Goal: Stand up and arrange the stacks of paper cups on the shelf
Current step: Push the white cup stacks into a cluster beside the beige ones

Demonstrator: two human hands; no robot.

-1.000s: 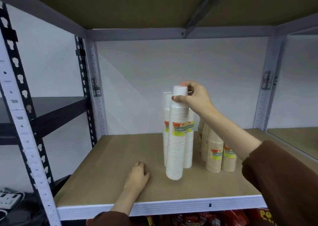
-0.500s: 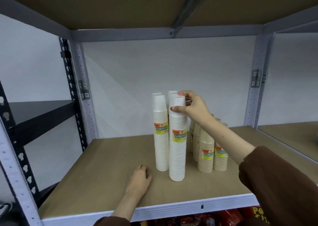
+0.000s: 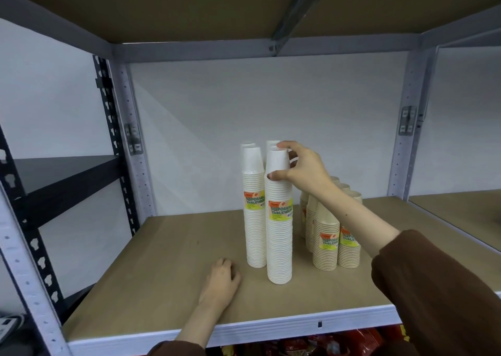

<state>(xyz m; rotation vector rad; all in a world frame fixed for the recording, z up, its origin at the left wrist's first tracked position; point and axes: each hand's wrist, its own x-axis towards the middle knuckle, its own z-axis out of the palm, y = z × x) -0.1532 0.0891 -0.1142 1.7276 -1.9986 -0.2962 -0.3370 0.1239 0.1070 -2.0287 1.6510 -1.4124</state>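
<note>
Several tall white cup stacks stand upright in the middle of the wooden shelf (image 3: 162, 269). The front white stack (image 3: 279, 236) carries a yellow-green label. My right hand (image 3: 301, 170) grips the top of that stack, thumb in front and fingers over the top cup. A second white stack (image 3: 254, 220) stands just left and behind it, with more tops showing behind. Shorter beige cup stacks (image 3: 326, 239) are grouped to the right, partly hidden by my right forearm. My left hand (image 3: 221, 281) rests on the shelf, fingers curled, left of the front stack and holding nothing.
A grey metal upright (image 3: 127, 128) bounds the shelf at the left and another (image 3: 409, 128) at the right. The upper shelf board (image 3: 189, 5) hangs overhead. A black shelf (image 3: 59, 174) sits at the far left. Red packets (image 3: 298, 346) show below the front edge.
The view has shifted, so the stacks sit a little lower and more central. The held stack now stands on the board in front of the second white stack. My left hand has stayed put.
</note>
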